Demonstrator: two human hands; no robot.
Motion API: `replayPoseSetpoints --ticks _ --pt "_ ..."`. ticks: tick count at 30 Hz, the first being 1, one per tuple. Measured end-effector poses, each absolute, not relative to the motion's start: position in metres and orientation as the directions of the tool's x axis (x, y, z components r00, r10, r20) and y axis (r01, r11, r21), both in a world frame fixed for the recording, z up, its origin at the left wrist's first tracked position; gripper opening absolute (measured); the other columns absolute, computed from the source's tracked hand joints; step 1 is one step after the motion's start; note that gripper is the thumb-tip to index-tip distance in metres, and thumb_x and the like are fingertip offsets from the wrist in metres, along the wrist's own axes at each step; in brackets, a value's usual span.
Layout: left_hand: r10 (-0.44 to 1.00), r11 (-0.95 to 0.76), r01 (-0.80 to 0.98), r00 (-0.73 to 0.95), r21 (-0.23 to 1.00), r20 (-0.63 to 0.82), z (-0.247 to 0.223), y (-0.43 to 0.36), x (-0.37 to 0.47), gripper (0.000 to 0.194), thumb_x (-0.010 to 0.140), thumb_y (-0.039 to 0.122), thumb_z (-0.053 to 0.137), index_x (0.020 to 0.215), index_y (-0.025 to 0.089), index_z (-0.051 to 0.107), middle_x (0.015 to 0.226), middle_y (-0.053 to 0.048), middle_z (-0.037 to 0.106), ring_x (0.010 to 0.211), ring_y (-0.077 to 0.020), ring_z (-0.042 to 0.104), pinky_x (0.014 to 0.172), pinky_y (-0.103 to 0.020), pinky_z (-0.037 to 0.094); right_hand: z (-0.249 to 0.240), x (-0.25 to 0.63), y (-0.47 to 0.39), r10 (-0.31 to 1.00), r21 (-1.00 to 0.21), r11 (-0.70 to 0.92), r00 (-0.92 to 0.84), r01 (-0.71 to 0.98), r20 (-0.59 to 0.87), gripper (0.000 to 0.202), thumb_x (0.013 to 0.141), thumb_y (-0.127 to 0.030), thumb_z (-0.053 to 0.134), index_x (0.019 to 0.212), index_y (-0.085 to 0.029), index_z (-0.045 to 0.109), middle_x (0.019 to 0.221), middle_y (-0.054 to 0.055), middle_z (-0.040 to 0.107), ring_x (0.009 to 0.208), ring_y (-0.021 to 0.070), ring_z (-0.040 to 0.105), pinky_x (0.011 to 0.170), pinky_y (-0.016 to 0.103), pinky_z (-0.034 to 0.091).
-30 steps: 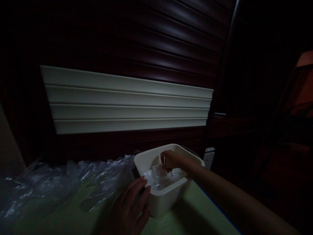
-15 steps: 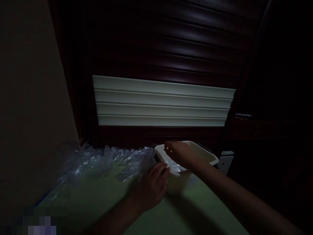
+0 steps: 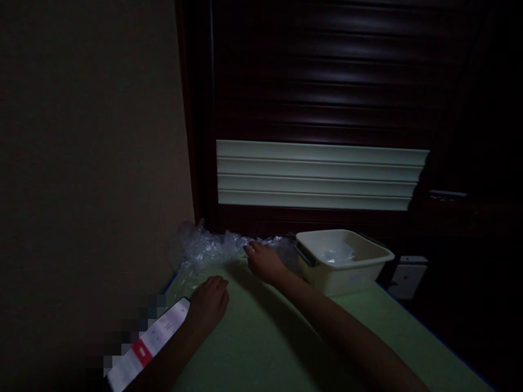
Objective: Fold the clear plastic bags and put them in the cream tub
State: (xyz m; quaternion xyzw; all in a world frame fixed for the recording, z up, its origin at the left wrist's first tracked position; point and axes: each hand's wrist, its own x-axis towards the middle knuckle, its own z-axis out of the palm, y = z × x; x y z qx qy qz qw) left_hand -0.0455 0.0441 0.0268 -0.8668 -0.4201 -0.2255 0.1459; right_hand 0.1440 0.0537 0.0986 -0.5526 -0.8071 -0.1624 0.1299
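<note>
My right hand (image 3: pixel 263 262) is over the back of the green tabletop (image 3: pixel 245 337), at the near edge of a heap of clear plastic bags (image 3: pixel 212 247); its fingers are curled, and whether they pinch any plastic is too dark to tell. Lower left, my left hand (image 3: pixel 210 299) hovers above the table near the bags, fingers loosely bent, their tips hard to make out. A cream bin (image 3: pixel 347 277) with dark handles stands right of my right hand, with some clear plastic inside.
A lit phone (image 3: pixel 149 345) lies at the lower left beside my left forearm. Behind the table rises a dark slatted door (image 3: pixel 318 218) with pale slats. A white object (image 3: pixel 408 279) is beyond the bin, and a wall (image 3: pixel 122 163) borders the left.
My right hand has left the bin and moved left to the plastic bags. My left hand has moved away from the bin's side. The view has shifted left, bringing the phone into sight.
</note>
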Motion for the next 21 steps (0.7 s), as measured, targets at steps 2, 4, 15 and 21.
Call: replayPoseSetpoints --ticks 2,4,15,21 --pt "0.706 -0.562 0.824 0.521 -0.069 0.479 0.027 0.047 -0.053 0.017 0.089 0.011 0.052 0.104 0.010 0.060 0.102 -0.011 0.062 0.096 -0.0244 0.060 0.082 -0.042 0.051 0.089 0.120 0.067 0.842 0.109 0.363 -0.376 0.925 0.388 0.030 0.091 -0.030 0.055 0.118 -0.017 0.054 0.120 0.009 0.056 0.101 0.0229 0.058 0.084 0.044 0.049" --pt "0.732 -0.540 0.838 0.516 -0.082 0.445 0.027 0.048 -0.054 0.022 0.092 0.023 0.056 0.112 0.014 0.057 0.112 -0.009 0.059 0.097 -0.0232 0.060 0.081 -0.042 0.051 0.085 0.099 0.080 0.831 0.091 0.396 -0.399 0.914 0.388 0.031 0.091 -0.030 0.055 0.119 -0.017 0.053 0.121 0.009 0.055 0.102 0.0232 0.058 0.084 0.044 0.049" --pt "0.748 -0.584 0.810 0.562 -0.052 0.352 0.029 0.048 -0.047 0.024 0.093 0.028 0.055 0.115 0.018 0.055 0.117 -0.008 0.056 0.097 -0.0224 0.059 0.081 -0.040 0.051 0.104 0.013 0.167 0.933 -0.279 0.288 -0.202 0.916 0.298 0.031 0.091 -0.031 0.055 0.118 -0.017 0.054 0.117 0.008 0.057 0.098 0.0220 0.059 0.080 0.042 0.051" --pt "0.733 -0.623 0.782 0.593 -0.019 0.334 0.036 0.044 -0.044 0.028 0.093 0.028 0.056 0.117 0.015 0.054 0.117 -0.009 0.056 0.097 -0.0230 0.060 0.081 -0.042 0.051 0.119 0.026 0.172 0.951 -0.495 0.279 -0.163 0.823 0.263 0.029 0.090 -0.030 0.056 0.117 -0.018 0.055 0.117 0.007 0.057 0.098 0.0221 0.059 0.080 0.040 0.051"
